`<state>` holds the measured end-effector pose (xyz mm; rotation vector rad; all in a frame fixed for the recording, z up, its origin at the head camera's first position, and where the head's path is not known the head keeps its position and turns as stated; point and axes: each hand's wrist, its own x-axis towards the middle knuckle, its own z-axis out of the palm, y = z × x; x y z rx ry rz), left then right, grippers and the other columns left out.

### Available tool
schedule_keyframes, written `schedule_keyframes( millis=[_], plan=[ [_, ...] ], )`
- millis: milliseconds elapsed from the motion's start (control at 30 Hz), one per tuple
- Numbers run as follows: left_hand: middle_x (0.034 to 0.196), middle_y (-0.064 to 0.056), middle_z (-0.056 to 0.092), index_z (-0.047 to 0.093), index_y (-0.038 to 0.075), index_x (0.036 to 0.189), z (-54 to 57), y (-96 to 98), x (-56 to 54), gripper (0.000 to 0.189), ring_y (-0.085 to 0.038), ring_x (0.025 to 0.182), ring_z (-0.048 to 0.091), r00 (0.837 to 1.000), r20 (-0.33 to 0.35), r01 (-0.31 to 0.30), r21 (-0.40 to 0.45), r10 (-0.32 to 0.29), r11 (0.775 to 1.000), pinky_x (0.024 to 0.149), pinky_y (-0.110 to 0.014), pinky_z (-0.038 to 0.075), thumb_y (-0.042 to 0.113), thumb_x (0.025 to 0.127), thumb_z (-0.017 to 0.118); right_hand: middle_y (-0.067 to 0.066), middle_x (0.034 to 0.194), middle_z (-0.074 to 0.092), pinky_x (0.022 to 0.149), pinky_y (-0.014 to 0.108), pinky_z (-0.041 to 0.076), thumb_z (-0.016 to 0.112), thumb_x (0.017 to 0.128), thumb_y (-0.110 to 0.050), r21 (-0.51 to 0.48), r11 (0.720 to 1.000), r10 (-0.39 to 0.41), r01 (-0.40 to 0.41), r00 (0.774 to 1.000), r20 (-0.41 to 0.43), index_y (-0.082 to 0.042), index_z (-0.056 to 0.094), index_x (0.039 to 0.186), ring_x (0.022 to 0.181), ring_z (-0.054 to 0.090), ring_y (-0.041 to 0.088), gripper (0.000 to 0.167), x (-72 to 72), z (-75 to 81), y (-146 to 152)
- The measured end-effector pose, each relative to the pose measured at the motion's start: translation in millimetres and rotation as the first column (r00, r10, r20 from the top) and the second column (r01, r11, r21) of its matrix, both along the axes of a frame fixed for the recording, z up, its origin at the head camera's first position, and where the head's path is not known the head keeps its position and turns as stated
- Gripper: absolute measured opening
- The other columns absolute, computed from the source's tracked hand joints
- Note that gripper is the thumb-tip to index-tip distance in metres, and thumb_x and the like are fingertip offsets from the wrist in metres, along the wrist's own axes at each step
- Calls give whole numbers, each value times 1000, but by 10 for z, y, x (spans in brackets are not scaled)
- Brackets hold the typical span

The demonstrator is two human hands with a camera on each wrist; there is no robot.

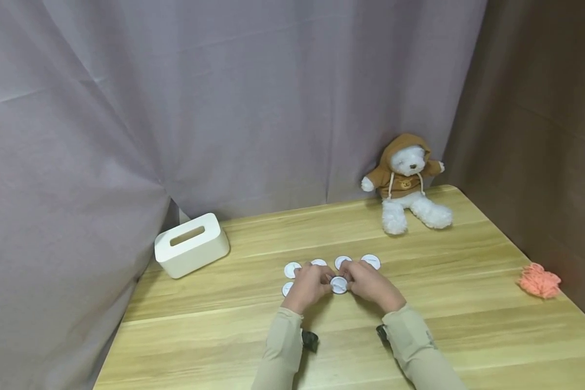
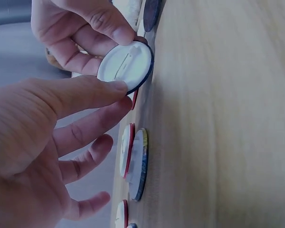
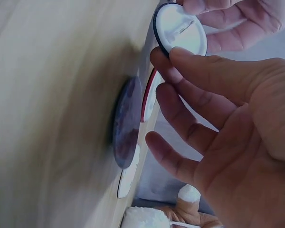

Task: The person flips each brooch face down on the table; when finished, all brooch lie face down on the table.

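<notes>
A round pin-back badge point(image 1: 338, 285) is held just above the table between both hands, its white back with the metal pin toward me. My left hand point(image 1: 308, 287) pinches one edge of it between thumb and index finger, the other fingers spread. On the opposite edge my right hand point(image 1: 370, 283) pinches it likewise. Several more badges lie around the hands, among them a white-backed one point(image 1: 292, 270) at left and another point(image 1: 370, 262) at right. In the right wrist view a dark badge point(image 3: 127, 123) lies below the right hand's fingers. The hands partly cover some badges.
On the wooden table point(image 1: 200, 346), a white tissue box point(image 1: 192, 246) stands at the back left. A teddy bear in a brown hoodie point(image 1: 407, 184) sits at the back right. Pink yarn point(image 1: 539, 281) lies by the right edge. Grey curtain point(image 1: 253, 108) hangs behind.
</notes>
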<state>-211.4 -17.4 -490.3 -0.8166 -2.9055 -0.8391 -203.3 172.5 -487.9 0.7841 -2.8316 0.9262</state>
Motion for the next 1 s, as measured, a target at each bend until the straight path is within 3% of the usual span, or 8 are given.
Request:
schedule_keyframes(
  millis=[167,433,533,800,1000],
  plan=[
    [73,6,70,74,17,98,3,22,0,24,-15,82,54,1000,9,-8,10,8,1000,80,-41,35,7,77,81,-12,62,46,61,29,41,68,70,13,-9,1000,-6,5,999,-39,-6,61,89,59,41,5,29,31,0,-9],
    [69,11,62,72,19,92,-29,49,-31,28,-13,76,55,997,-75,-28,-56,24,998,74,-36,33,11,69,87,-9,62,43,57,29,37,75,63,11,19,999,-48,49,998,-42,-9,62,85,58,40,9,33,33,28,-58],
    [77,8,62,73,18,90,-41,67,-38,28,-17,83,58,996,-81,-51,-88,44,995,74,-38,36,14,67,90,-8,62,44,57,31,38,78,62,8,46,996,-72,74,997,-35,-10,63,84,58,42,11,32,22,24,-86],
    [106,-4,67,77,15,92,-42,91,-22,27,-29,104,55,997,-15,-83,-106,82,991,82,-47,39,18,69,91,-7,63,49,61,37,40,85,61,2,133,987,-87,88,996,-14,-12,64,80,64,47,15,32,-1,-1,-110],
    [108,-5,65,78,16,92,-45,95,-32,27,-28,105,52,997,-11,-71,-121,70,990,81,-46,38,21,69,91,-8,63,46,62,37,38,86,63,-2,150,987,-65,66,998,-14,-14,67,78,67,46,16,27,-14,-4,-81]
  ],
)
